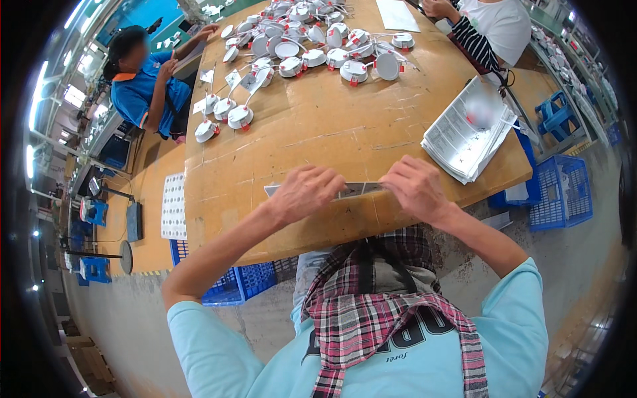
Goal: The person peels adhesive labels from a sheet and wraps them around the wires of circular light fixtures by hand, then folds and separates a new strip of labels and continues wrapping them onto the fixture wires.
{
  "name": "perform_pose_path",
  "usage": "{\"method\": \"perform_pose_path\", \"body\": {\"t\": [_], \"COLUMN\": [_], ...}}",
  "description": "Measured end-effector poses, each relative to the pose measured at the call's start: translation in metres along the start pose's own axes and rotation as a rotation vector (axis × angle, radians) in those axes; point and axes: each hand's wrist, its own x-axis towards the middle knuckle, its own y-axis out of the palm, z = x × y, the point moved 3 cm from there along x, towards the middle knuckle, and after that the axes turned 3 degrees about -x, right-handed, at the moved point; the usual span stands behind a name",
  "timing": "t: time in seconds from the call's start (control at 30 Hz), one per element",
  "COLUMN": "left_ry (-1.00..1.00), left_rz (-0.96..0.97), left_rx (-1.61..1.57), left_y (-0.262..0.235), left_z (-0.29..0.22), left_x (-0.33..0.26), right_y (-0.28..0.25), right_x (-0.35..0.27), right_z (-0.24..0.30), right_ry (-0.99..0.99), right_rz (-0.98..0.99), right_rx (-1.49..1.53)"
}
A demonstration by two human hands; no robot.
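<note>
At the near edge of the wooden table (312,126), a folded paper sheet (355,190) is held flat between both hands.
Its left end is pinched under the closed fingers of the left hand (306,192); its right end is gripped by the right hand (417,187). A stack of printed sheets (468,132) is seen to the right, round white lamps (312,46) farther back.

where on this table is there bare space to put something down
Bare table lies between the folded sheet under the left hand and right hand and the round white lamps. The right edge holds the paper stack; the far end is crowded.
</note>
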Motion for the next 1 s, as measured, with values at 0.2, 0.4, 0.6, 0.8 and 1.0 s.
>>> {"method": "perform_pose_path", "body": {"t": [0.2,0.4,0.6,0.8,1.0], "left_ry": [-0.046,-0.699,-0.827,-0.783,-0.743], "left_rz": [-0.033,-0.014,-0.326,-0.503,-0.619], "left_rx": [0.023,0.087,-0.924,-1.658,-1.823], "left_y": [-0.038,-0.059,-0.022,0.017,0.051], "left_z": [0.026,0.122,0.055,-0.002,0.001], "left_x": [-0.021,-0.140,-0.074,0.009,0.030], "right_y": [-0.033,-0.066,-0.047,-0.041,-0.035], "right_x": [0.020,-0.012,-0.021,-0.011,-0.010], "right_z": [-0.007,-0.055,-0.048,-0.011,0.004], "right_ry": [0.067,0.546,0.806,0.663,0.525], "right_rz": [-0.003,0.085,0.003,-0.089,-0.087], "right_rx": [0.094,0.223,0.510,0.214,0.035]}}
